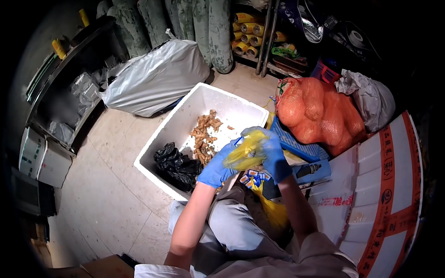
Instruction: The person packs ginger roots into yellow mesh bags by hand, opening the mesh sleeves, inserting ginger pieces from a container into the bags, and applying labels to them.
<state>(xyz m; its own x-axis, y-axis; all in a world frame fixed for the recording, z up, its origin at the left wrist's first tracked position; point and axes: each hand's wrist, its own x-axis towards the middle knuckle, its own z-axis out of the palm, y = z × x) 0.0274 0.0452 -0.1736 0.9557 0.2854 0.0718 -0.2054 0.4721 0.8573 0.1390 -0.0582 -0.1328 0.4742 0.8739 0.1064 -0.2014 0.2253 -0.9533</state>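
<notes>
Both hands wear blue gloves and hold a crumpled yellow mesh bag [249, 150] between them, over the right edge of a white foam box [162, 130]. My left hand [218, 167] grips the bag's left side, and my right hand [274, 155] has its right side. Inside the box, pieces of ginger root [203, 134] lie near the middle, with a black plastic bag [176, 166] at the near left. Below my hands, another yellow mesh bag [271, 206] hangs by small blue-and-white packets [254, 178].
Orange net sacks [320, 113] stand at the right, behind a blue plastic stool or crate [296, 143]. White boxes with red tape [371, 185] fill the lower right. A silver-wrapped bundle [155, 76] lies behind the foam box, before large green gourds [220, 37]. Shelving [69, 60] stands left.
</notes>
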